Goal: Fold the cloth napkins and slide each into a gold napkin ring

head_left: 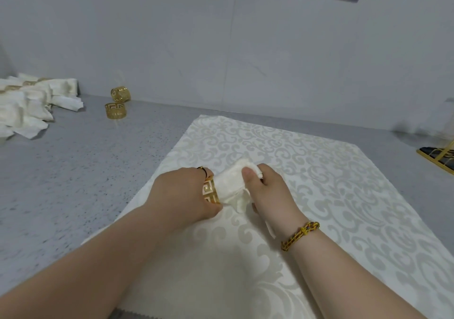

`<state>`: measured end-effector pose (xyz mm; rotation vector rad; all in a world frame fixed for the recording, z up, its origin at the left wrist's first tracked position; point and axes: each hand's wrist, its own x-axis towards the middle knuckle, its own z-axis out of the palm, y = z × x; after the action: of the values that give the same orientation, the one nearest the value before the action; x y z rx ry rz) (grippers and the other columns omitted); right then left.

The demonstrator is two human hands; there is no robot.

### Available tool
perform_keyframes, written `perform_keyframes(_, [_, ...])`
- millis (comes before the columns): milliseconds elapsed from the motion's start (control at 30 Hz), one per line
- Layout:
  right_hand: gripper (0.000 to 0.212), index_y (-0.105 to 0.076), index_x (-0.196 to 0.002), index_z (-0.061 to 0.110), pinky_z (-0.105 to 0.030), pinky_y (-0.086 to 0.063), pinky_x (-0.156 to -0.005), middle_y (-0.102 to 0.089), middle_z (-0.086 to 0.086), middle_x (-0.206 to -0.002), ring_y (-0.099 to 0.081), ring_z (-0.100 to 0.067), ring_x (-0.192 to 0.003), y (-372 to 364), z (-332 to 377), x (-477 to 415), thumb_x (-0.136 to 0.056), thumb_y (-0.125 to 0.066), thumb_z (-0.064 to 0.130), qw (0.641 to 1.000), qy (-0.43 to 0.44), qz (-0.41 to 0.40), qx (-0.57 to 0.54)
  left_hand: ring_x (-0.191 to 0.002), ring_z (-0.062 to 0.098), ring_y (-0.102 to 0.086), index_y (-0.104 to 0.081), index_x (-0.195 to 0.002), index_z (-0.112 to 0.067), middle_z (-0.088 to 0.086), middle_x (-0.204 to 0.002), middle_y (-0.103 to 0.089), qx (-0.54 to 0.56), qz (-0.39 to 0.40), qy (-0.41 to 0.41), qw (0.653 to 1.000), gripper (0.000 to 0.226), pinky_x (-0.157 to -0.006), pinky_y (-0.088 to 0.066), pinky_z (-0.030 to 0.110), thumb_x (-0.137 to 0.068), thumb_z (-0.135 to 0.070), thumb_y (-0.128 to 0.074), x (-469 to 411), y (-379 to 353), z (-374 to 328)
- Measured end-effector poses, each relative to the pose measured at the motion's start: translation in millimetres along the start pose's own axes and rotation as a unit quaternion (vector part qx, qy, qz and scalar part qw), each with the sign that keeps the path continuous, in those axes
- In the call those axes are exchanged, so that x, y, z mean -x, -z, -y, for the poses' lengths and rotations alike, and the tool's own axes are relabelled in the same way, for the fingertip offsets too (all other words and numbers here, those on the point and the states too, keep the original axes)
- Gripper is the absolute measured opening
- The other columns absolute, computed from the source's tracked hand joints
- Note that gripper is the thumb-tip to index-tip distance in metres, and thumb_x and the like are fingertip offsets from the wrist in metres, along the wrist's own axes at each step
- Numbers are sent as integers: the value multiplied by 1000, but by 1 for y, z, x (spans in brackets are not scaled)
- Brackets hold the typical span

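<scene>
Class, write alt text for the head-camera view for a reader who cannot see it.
A person's left hand holds a gold napkin ring while the right hand pinches a folded white napkin inside it, above a patterned cloth. Two spare rings and ringed napkins lie far left.

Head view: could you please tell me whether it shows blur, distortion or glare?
Head view: wide-angle distortion bows the counter; the gold stand at right is blurred; the left hand and right hand look sharp; soft light, no glare.
</scene>
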<state>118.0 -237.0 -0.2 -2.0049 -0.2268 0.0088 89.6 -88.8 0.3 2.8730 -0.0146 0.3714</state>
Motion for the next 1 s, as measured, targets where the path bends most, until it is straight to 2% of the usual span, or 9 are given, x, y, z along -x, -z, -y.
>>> perform_keyframes(67, [33, -52, -89, -1, -26, -39, -58, -50, -7, -75, -48, -15, -61, 2, 2, 2, -94, -43, 31, 999, -29, 22, -12, -78, 6, -50, -53, -102, -31, -12, -88, -59, -7, -2, -17, 1000, 36, -54, -25, 11, -74, -53, -59, 0, -1, -1])
perform_keyframes(200, [29, -48, -80, 7, -17, -32, -36, -48, -11, -58, -41, -13, -31, 14, 10, 9, -93, -46, 33, 986, -116, 96, -68, -93, 6, -53, -44, -121, -38, -16, -105, -59, 14, 43, -27, 999, 60, -62, -32, 15, -69, -59, -63, -1, 4, 1])
perform_keyframes(300, [36, -46, -73, 11, -23, -39, -46, -50, -13, -64, -48, -21, -49, 27, 12, 6, -89, -50, 43, 986, -123, 111, -11, -113, 4, -49, -21, -140, -42, -23, -123, -46, 76, 105, -4, 992, 92, -82, -33, 17, -63, -64, -67, 1, 15, 8])
perform_keyframes(400, [41, -45, -65, 12, -22, -38, -57, -51, -4, -69, -47, -15, -60, 38, 11, 3, -86, -51, 48, 989, -95, 111, 19, -109, 1, -45, -31, -136, -39, -29, -107, -43, 197, 126, 19, 972, 72, -90, -34, 15, -71, -59, -56, 5, 27, 29])
perform_keyframes(533, [26, -58, -101, 22, -23, -51, -71, -67, 4, -90, -64, -11, -76, 39, 7, 3, -80, -63, 37, 982, -74, 172, 19, -103, 1, -48, -51, -109, -39, -28, -98, -49, 308, 80, 68, 946, 19, -72, -33, 6, -91, -35, -49, 16, 27, 55])
perform_keyframes(633, [16, -56, -93, 27, -23, -53, -68, -66, 4, -83, -65, -10, -69, 38, 5, 3, -81, -67, 23, 978, -64, 193, 49, -85, -5, -48, -56, -107, -33, -21, -96, -52, 329, 57, 102, 937, 17, -69, -32, 7, -91, -29, -53, 19, 20, 61])
perform_keyframes(767, [22, -59, -98, 20, -30, -53, -79, -68, -2, -95, -66, -18, -83, 44, 5, 1, -80, -68, 27, 968, -85, 229, 64, -76, 2, -51, -57, -89, -34, -8, -91, -56, 322, 36, 95, 941, 16, -59, -36, 1, -85, -19, -62, 17, 19, 60])
perform_keyframes(867, [30, -56, -88, 8, -27, -43, -64, -59, -5, -81, -55, -18, -71, 38, 4, 3, -83, -63, 38, 980, -70, 181, 51, -74, 7, -48, -51, -81, -37, -13, -86, -50, 344, -46, 99, 933, 25, -57, -37, 5, -85, -15, -61, 15, 17, 54])
perform_keyframes(1000, [22, -59, -77, 7, -22, -45, -53, -62, -4, -65, -58, -13, -56, 24, 2, 5, -93, -50, 18, 982, -115, 129, -75, -75, 6, -43, -44, -97, -28, -17, -88, -44, 358, -149, 108, 916, 21, -62, -33, 6, -91, -8, -50, 13, 11, 41])
